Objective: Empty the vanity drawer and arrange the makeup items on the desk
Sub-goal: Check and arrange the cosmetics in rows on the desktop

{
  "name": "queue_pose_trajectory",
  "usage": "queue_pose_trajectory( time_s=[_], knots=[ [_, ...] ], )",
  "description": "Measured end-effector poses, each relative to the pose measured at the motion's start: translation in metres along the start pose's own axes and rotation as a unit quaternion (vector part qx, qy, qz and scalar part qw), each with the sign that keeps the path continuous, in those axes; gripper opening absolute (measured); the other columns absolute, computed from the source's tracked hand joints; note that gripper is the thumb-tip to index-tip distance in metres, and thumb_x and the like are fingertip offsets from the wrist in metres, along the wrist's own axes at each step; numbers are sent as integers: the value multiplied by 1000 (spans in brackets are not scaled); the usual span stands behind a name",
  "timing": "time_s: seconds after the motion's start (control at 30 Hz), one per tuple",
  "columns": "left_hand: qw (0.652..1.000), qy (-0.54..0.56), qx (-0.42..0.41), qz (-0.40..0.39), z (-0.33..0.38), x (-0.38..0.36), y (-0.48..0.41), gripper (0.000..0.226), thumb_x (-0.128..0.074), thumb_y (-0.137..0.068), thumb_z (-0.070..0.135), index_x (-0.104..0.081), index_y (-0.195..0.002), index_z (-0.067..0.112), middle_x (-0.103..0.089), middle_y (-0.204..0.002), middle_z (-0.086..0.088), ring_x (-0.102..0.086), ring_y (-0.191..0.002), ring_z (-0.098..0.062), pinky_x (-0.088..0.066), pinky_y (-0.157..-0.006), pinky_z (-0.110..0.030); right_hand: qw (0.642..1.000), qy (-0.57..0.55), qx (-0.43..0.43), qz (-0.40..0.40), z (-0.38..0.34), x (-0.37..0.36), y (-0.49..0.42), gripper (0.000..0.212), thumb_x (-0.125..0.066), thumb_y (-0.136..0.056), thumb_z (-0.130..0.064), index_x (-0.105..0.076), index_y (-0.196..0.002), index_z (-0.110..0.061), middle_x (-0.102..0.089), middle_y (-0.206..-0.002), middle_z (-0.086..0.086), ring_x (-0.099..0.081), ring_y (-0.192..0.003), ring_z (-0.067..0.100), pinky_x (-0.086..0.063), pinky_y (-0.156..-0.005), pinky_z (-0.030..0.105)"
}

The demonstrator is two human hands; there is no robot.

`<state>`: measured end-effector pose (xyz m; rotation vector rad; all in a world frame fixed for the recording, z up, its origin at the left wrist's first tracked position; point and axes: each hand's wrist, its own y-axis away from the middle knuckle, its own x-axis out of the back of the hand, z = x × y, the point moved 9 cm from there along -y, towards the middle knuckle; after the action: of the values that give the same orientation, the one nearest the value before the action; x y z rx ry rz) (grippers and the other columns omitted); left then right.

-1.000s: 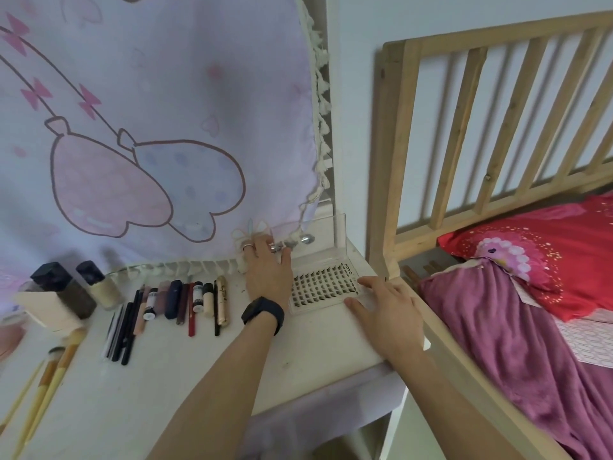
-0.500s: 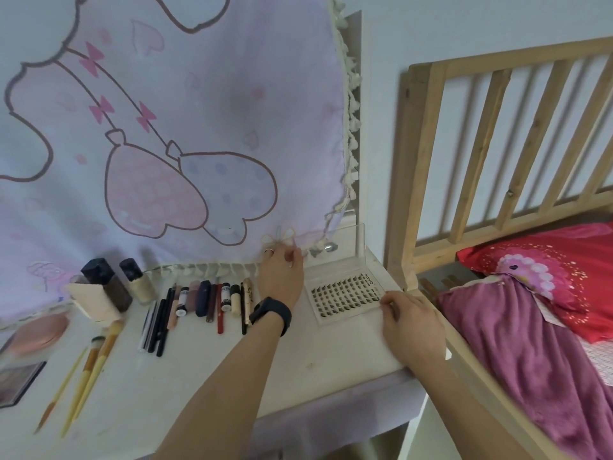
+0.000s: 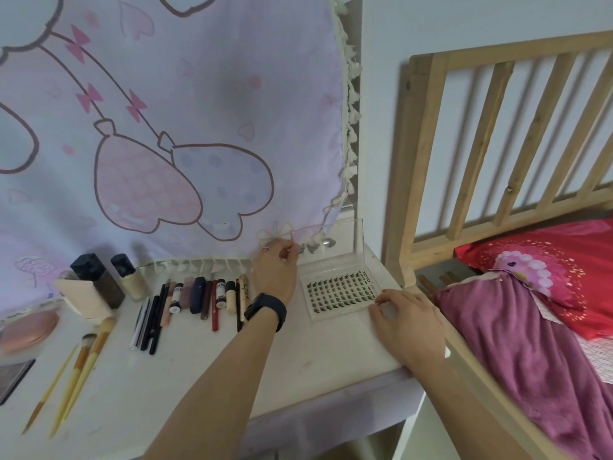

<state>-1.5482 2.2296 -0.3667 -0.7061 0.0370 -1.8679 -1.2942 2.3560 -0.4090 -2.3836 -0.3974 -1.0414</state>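
Observation:
A clear lash box (image 3: 338,290) lies on the white desk (image 3: 185,366) at the back right, its transparent lid (image 3: 358,237) standing upright. My left hand (image 3: 277,270), with a dark watch on the wrist, is just left of the box and pinches a small tool with pale looped handles (image 3: 275,231) and a metal tip (image 3: 326,242) against the hanging cloth. My right hand (image 3: 408,322) rests on the desk with curled fingers holding the box's front right corner. Pencils, tubes and lipsticks (image 3: 205,295) lie in a row to the left.
Two dark-capped bottles (image 3: 99,277), a beige box (image 3: 83,298), several brushes (image 3: 79,363), a pink compact (image 3: 28,327) and a dark palette (image 3: 13,376) fill the desk's left. A pink printed cloth (image 3: 166,127) hangs behind. A wooden bed frame (image 3: 421,167) with red pillow stands right.
My view has tilted up and left. My left fingers rose from lying flat into a pinch at the cloth's hem. My right hand slid from the box's front to its right corner.

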Motion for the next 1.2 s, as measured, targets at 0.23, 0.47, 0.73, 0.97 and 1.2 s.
queue_pose_trajectory(
  time_s=[0.23, 0.47, 0.73, 0.97, 1.2],
  knots=[
    [1000, 1, 4, 1, 5, 32, 34, 18, -58, -97, 18, -66, -111, 25, -67, -99, 7, -62, -80, -3, -46, -67, -12, 999, -7, 42, 28, -8, 5, 4, 19, -73, -85, -29, -73, -103, -25, -71, -109, -7, -59, -105, 26, -44, -91, 41],
    [994, -104, -12, 7, -19, 112, 95, 28, -56, -98, 25, -62, -122, 37, -57, -108, 19, -55, -103, -4, -44, -78, -23, 988, 30, 144, 48, -47, 7, 42, 41, -46, -87, -43, -72, -107, -18, -69, -117, -2, -56, -109, 24, -49, -90, 45],
    [943, -321, 22, -84, -86, 173, 134, 50, -44, -102, 37, -40, -150, 29, -35, -159, 3, -26, -148, -17, -24, -120, -33, 977, -51, 153, -138, -140, -53, 107, 28, -61, -94, -35, -61, -122, -31, -58, -124, -16, -48, -120, 12, -39, -100, 30],
    [920, -354, 32, -165, -109, 172, 151, 55, -22, -105, 47, -19, -158, 33, -11, -167, 5, -4, -154, -15, -4, -126, -41, 975, -55, 62, -206, -176, -99, 78, 48, -50, -95, -55, -51, -135, -28, -60, -128, -8, -53, -117, 18, -45, -93, 37],
    [923, -346, 35, -168, -109, 173, 152, 55, -23, -104, 47, -19, -158, 34, -10, -167, 5, -3, -154, -16, -3, -126, -42, 983, 53, 42, -168, -194, -114, 65, 53, -36, -95, -64, -62, -125, -28, -56, -124, 1, -58, -108, 25, -44, -79, 36]
  ],
)
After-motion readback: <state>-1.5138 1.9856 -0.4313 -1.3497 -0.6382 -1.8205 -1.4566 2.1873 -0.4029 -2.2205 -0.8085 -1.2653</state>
